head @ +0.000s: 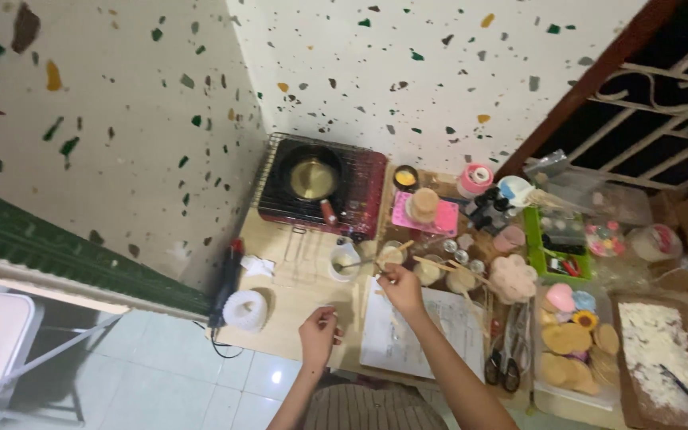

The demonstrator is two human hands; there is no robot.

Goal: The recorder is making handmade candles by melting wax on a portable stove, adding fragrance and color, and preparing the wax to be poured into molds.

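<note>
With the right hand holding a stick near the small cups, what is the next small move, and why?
Probably dip the stick into the white cup. The right hand holds it with its tip already at that cup's rim, while the left hand rests apart on the table, pinching something too small to tell.

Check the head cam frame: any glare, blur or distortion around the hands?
Head view: dim indoor light, overall soft; both hands, left hand and right hand, slightly blurred; small glare spot on the floor tile; walls lean with wide-angle distortion; the pan reflects light.
</note>
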